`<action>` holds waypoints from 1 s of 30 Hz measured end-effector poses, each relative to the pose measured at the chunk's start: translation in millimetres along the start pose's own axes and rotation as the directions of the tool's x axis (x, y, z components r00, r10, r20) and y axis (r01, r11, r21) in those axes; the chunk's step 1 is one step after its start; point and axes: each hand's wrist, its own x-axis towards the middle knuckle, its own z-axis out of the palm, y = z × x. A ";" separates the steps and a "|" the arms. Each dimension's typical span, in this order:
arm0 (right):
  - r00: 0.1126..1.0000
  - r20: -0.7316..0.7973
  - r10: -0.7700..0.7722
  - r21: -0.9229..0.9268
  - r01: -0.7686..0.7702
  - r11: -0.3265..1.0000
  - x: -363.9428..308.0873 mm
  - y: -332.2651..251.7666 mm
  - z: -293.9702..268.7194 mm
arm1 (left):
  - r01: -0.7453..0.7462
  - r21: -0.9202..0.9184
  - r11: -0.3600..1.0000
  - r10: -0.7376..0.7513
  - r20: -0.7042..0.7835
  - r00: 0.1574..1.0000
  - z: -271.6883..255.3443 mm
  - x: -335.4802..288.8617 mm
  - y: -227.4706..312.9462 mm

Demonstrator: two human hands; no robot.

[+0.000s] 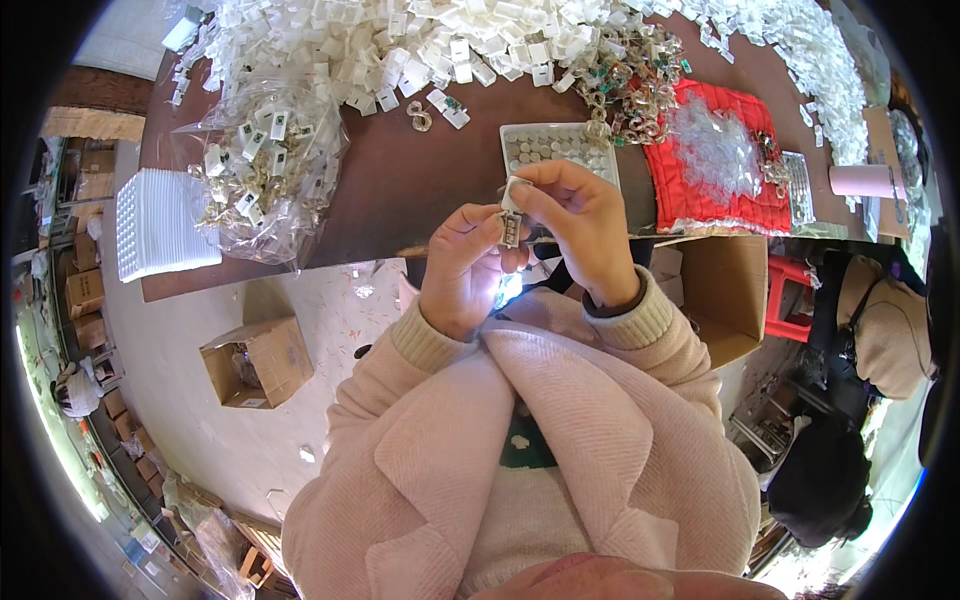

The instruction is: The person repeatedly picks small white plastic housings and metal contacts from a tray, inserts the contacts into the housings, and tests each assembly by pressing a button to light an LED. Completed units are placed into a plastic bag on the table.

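Note:
Just past the near table edge, my two hands meet around a small white plastic case [511, 229] with a dark and silvery inside. My left hand [458, 268] is closed, its thumb and fingers pinching the lower part. From the right, my right hand [578, 212] pinches the white upper end between thumb and fingertips. Whether the two ends are one piece or separate cannot be made out. Bright bluish-white light [508, 290] shows below my left fingers. Beyond my right hand stands a white tray [540, 126] of round silvery discs, looking like button cells.
A brown table [420, 165] carries a big heap of white plastic cases [400, 40], a clear bag [325, 170] of parts, stacked white trays [165, 225], tangled wired parts [635, 85] and a red cloth [690, 200] with clear pieces. Cardboard boxes [275, 360] stand below.

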 end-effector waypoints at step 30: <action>0.730 0.200 -0.653 -0.256 0.682 0.685 -7.3 12.4 3.9 | -0.033 -0.013 0.999 0.031 -0.132 0.991 9.3 2.0 -18.0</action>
